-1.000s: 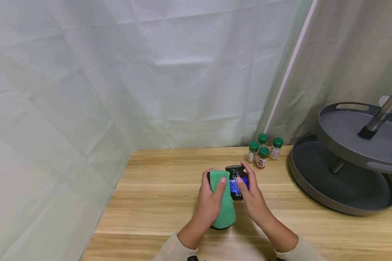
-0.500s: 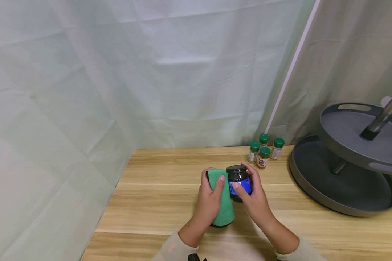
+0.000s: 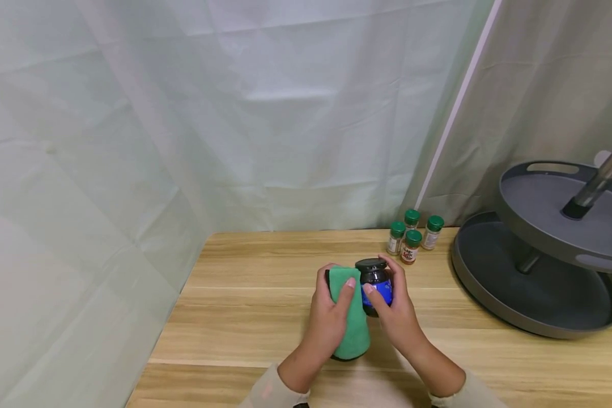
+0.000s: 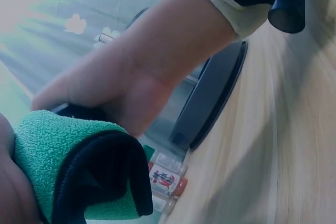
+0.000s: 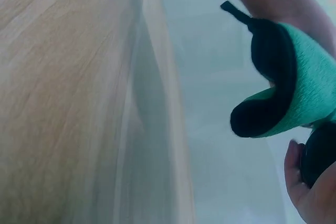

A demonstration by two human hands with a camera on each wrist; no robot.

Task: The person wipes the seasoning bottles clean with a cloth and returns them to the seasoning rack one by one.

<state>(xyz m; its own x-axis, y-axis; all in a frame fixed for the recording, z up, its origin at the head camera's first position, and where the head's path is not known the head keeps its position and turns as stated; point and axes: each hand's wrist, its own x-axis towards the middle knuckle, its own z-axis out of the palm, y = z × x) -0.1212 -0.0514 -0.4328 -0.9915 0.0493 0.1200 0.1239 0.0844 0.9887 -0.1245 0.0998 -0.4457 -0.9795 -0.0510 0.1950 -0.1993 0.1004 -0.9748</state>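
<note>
My left hand [image 3: 328, 314] grips a folded green cloth [image 3: 354, 331] with a dark edge, thumb laid across its front. Beside it my right hand [image 3: 400, 314] holds a dark glass jar [image 3: 373, 277] with a black lid and a blue label, thumb on the label. The cloth lies right against the jar's left side, and both are held up over the wooden table. In the left wrist view the cloth [image 4: 79, 140] hangs in a curled fold showing its black lining. The right wrist view shows the jar's dark base [image 5: 320, 150] in the fingers, near the cloth [image 5: 310, 85].
Several small spice jars with green caps [image 3: 411, 238] stand together at the table's [image 3: 245, 317] back edge. To their right is a two-tier dark grey round tray stand [image 3: 540, 283] with a metal post. Pale curtains [image 3: 306, 113] hang behind and at the left.
The jar has turned and shifted slightly in the right hand, so its lid and label show more than a second ago. The cloth made small moves beside it, staying in the left hand.
</note>
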